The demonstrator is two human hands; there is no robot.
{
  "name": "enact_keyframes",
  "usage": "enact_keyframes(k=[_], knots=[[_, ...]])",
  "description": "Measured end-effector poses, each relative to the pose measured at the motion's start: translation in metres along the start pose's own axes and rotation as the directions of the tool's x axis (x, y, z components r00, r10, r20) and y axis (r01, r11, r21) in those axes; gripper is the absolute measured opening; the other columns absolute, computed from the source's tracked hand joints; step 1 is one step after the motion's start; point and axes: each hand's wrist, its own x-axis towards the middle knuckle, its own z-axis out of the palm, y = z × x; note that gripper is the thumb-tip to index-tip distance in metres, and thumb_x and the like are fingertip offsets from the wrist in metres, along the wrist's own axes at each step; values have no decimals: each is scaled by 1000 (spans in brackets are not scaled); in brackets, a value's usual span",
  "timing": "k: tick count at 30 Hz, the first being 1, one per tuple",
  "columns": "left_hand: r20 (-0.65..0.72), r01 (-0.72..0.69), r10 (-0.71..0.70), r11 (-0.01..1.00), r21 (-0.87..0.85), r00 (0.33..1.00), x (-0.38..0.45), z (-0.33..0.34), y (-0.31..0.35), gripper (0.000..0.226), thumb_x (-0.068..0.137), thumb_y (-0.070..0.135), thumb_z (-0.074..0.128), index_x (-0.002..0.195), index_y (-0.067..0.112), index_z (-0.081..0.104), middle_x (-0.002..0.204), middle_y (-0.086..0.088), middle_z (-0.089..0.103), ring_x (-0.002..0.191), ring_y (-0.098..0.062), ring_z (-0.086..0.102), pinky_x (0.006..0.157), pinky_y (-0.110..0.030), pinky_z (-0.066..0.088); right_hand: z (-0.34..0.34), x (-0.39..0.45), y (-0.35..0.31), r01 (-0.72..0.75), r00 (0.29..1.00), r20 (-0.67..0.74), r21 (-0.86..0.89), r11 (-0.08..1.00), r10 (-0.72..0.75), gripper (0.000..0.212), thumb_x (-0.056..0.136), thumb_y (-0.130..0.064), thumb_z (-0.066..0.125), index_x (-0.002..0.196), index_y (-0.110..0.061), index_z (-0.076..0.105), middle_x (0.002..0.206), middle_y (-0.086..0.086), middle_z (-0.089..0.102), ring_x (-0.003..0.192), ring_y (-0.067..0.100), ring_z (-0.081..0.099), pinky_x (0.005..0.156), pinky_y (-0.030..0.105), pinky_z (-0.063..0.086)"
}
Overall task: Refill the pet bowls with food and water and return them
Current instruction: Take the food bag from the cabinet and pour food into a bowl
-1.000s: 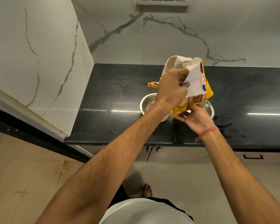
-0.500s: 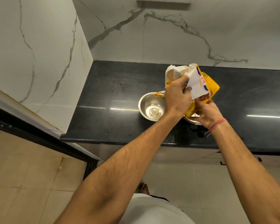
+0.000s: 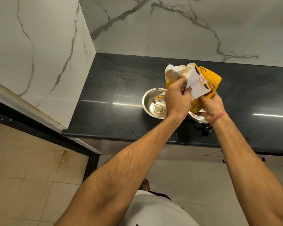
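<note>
A yellow and white pet food bag [image 3: 207,77] is held over the black counter [image 3: 121,88]. My left hand [image 3: 177,98] pinches its white folded top. My right hand [image 3: 210,106] grips the bag's lower yellow part from below. An empty steel bowl [image 3: 153,106] stands on the counter just left of my left hand. A second steel bowl [image 3: 197,117] sits under the bag, mostly hidden by both hands, and its contents cannot be seen.
Marble walls close the counter at the back and left. The counter's front edge [image 3: 121,137] runs above cabinet fronts. A small brown bit [image 3: 157,87] lies behind the left bowl. A dark door frame [image 3: 39,128] stands at the left, tiled floor below.
The bag has tilted and dropped lower over the right bowl, with both hands still on it. The left bowl, hidden by my left arm a second ago, now shows fully.
</note>
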Motion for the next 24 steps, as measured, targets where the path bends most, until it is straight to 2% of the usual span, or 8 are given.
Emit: enact_keyframes(k=[3,9,12,18,24], knots=[[-27,13,-13,1000,2,1000,-5,0,0,31,100,3,73,129,10,74,132,-6,77,124,-23,73,90,-22,57,3,0,-2,0,1000,-1,-23,1000,0,47,97,-30,83,141,-32,65,136,-2,72,132,31,63,97,71,55],[25,41,-42,999,22,999,-8,2,1,37,100,4,74,137,11,72,138,-6,74,129,-24,71,100,-40,62,-6,1,1,-23,999,43,-32,999,24,47,96,-29,84,140,-33,66,136,-1,74,130,31,66,99,74,54],[54,65,-66,998,26,996,-11,4,1,40,101,5,73,140,12,70,140,-6,73,131,-23,70,102,-45,63,-12,0,3,-15,999,44,-37,999,16,44,97,-31,83,138,-35,67,137,-2,73,132,32,65,102,75,52],[28,35,-35,999,15,999,-12,4,4,36,100,4,73,136,11,72,137,-6,75,127,-23,72,98,-41,65,-14,-7,2,11,999,36,-22,1000,-11,43,102,-27,78,143,-29,65,140,0,72,135,31,63,104,74,51],[15,39,-39,999,-5,999,-12,-1,1,35,100,2,72,134,11,73,137,-6,74,127,-21,71,99,-38,64,-9,-14,0,33,999,27,-68,997,-31,42,99,-36,80,139,-28,68,135,-2,74,132,28,65,98,66,56]])
